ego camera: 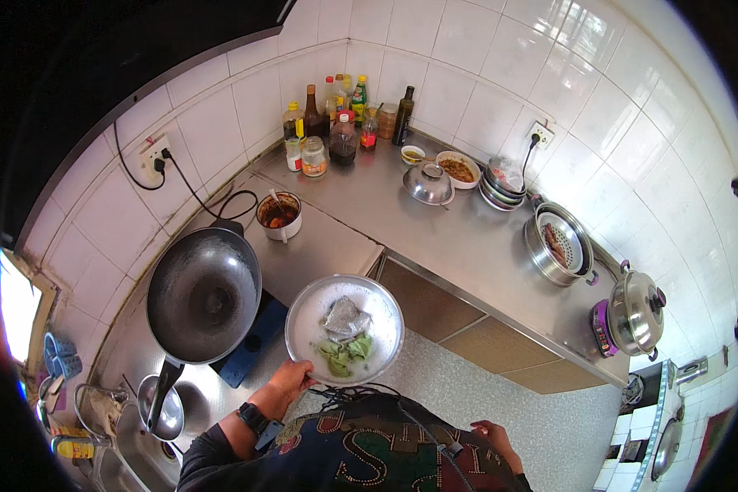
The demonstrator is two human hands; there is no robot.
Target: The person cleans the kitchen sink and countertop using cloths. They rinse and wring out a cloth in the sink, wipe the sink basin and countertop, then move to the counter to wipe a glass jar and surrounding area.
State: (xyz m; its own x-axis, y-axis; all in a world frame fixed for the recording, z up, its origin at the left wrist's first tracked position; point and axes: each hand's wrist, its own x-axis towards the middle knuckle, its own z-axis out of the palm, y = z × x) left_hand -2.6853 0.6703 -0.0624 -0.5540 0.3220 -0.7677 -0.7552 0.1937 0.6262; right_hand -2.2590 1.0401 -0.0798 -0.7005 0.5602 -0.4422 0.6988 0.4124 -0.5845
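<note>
My left hand point(290, 379) grips the near-left rim of a round metal basin point(398, 307), thumb at its edge. White suds fill the basin, and in them lie a crumpled grey cloth or scouring pad point(346, 318) and a wet green cloth point(342, 355). My right hand point(497, 440) hangs low beside my body, away from the counter; no object shows in it, and its fingers are partly hidden. To the left of the basin, a large dark wok point(206, 295) rests over a blue-edged cooker point(252, 341), its black handle pointing towards me.
A white mug point(281, 216) with red sauce stands behind the wok. Sauce bottles point(342, 141) crowd the corner. Along the steel counter point(369, 190) are a lidded dish point(429, 182), stacked bowls point(502, 184), a steamer pot point(559, 244) and a lidded pot point(636, 312). A sink point(132, 449) lies at left.
</note>
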